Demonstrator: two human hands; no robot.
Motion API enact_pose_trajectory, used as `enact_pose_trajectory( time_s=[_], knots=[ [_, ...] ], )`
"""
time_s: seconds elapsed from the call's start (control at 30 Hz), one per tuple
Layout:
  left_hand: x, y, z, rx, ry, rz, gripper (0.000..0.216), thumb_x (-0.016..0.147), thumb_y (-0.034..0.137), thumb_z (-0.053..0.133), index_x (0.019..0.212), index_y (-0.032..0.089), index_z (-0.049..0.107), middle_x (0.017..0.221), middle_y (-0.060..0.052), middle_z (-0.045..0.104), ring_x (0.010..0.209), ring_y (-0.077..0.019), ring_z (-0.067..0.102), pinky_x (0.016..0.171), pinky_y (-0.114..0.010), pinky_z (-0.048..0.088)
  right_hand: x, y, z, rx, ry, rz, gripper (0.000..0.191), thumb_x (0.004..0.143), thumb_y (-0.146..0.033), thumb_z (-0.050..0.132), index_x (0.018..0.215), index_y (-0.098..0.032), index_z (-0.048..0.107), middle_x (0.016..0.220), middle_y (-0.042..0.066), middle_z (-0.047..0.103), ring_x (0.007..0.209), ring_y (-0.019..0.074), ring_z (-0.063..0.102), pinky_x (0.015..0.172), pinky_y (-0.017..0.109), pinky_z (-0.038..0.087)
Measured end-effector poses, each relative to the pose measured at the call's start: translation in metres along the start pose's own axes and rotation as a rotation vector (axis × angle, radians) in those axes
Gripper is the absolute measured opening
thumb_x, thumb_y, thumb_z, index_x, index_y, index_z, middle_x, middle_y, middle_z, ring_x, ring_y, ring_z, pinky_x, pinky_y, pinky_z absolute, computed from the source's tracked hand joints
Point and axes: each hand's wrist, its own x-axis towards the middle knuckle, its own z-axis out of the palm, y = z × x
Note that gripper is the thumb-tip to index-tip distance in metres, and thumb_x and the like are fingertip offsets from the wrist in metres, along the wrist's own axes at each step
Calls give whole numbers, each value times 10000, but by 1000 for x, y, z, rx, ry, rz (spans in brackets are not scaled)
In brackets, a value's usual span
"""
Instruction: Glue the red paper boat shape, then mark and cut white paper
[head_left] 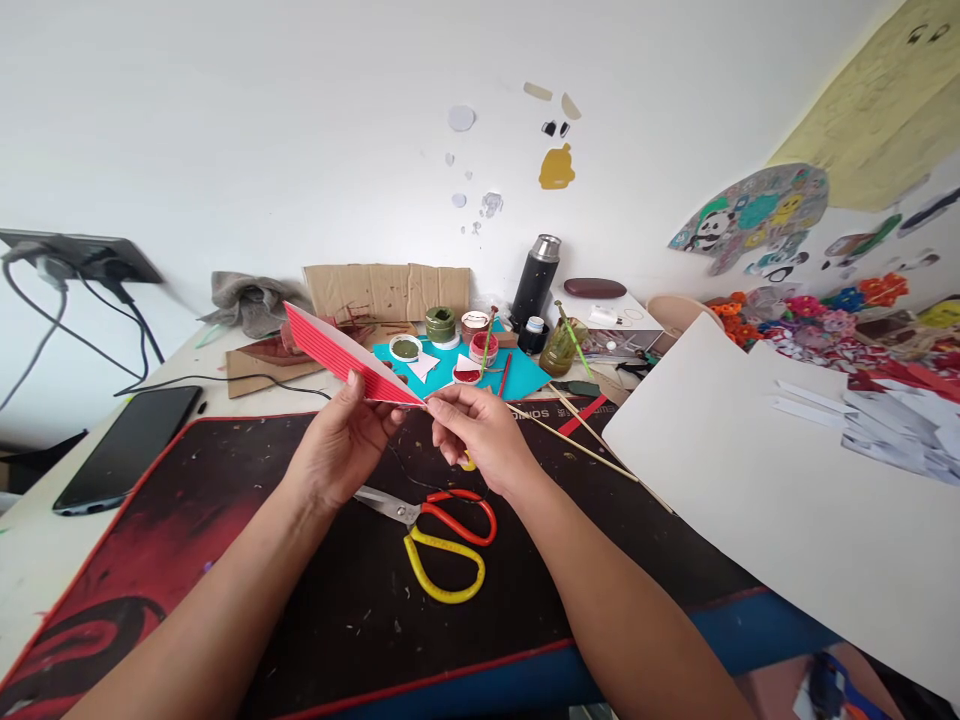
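Observation:
My left hand (341, 445) grips the near end of a long pleated red-and-white paper strip (337, 355), which slants up and away to the left. My right hand (480, 435) pinches the strip's tip from the right, fingers closed on it. Both hands hover above a black and red desk mat (225, 560). Under them on the mat lie scissors (442, 545) with one red and one yellow handle.
A large cream paper sheet (750, 480) covers the right side. A black phone (127, 450) lies at the left. Behind are small paint pots (441, 325) on a teal sheet (525, 375), a black flask (536, 280), cardboard (386, 290), thin wooden sticks (592, 450) and colourful paper flowers (817, 310).

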Motion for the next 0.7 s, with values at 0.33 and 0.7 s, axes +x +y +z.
enact_pose_trajectory(
  time_s=[0.33,0.7],
  knots=[
    [0,-1,-2,-14,14,-23,524,631,484,1065,971,184,801,926,-30,850,766,-150,759,652,-219,635,0,1,1,-132,36,-69,349,925,-547,739,931,-207,662,647,-41,664,423,90,530,403,219,324],
    [-7,-5,6,8,34,23,537,610,460,1077,974,175,804,907,-19,861,766,-157,789,636,-219,646,-6,8,3,-573,247,-357,213,1039,-410,614,899,-250,633,586,-54,535,512,149,514,559,287,391]
  ],
)
